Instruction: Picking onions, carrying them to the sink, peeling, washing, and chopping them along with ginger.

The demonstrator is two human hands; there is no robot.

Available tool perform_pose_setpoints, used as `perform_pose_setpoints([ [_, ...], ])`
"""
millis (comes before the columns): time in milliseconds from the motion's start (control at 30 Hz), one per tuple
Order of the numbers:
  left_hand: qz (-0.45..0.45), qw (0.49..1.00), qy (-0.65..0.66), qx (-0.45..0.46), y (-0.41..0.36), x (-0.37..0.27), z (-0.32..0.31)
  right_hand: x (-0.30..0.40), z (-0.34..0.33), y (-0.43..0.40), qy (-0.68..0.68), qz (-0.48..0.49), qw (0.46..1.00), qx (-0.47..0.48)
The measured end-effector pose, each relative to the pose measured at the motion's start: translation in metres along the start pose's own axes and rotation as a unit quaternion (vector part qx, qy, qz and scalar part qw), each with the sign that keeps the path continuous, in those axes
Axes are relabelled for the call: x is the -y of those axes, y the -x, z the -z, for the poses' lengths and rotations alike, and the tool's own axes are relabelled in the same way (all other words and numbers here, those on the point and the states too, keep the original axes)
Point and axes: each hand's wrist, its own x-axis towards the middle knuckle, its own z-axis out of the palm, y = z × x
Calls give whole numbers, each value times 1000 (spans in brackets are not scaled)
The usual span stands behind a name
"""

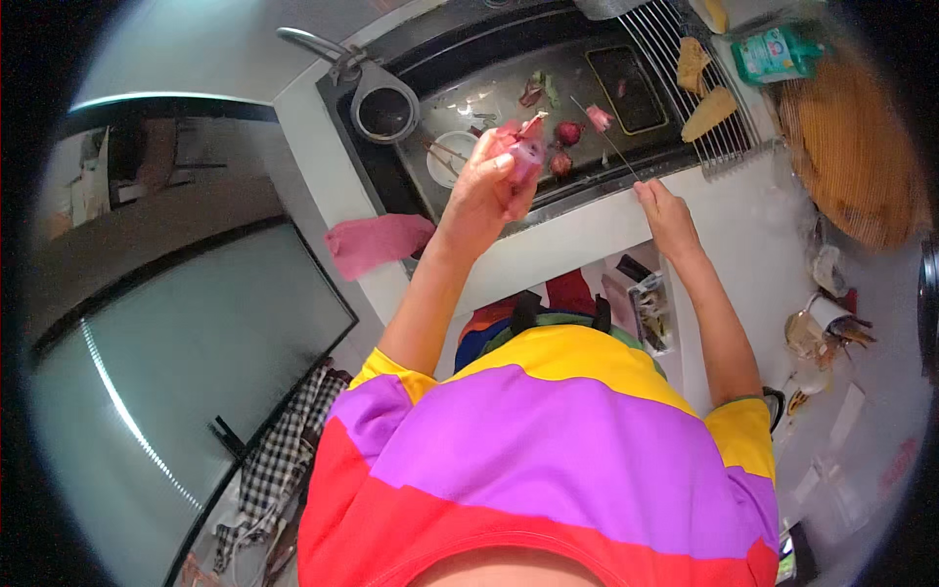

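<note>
My left hand (480,180) is raised above the near side of the sink (469,95), its fingers wrapped around a partly peeled red onion (527,152). Reddish dry skin sticks up at the onion's top. By its handle end, at the sink's front edge, my right hand (667,216) holds a thin-bladed knife (622,155) pointing into the sink. A pinkish onion piece (599,117) shows at the blade; whether it touches cannot be told. Two red onions, one darker (568,133) and one paler (560,163), lie in the sink near some peel scraps (539,89).
A white bowl (442,167) stands in the sink, partly behind my left hand. To the left are a faucet (312,38) and a pink cloth (378,242). A wire rack (722,150), a green bottle (770,55) and a wooden board (851,147) are at right.
</note>
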Motion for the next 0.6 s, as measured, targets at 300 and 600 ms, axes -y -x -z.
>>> perform_pose_setpoints([
  [300,26,999,23,31,-4,15,3,100,-1,15,-297,82,946,-100],
  [600,82,996,-37,27,8,34,10,127,2,14,-296,133,943,-69],
])
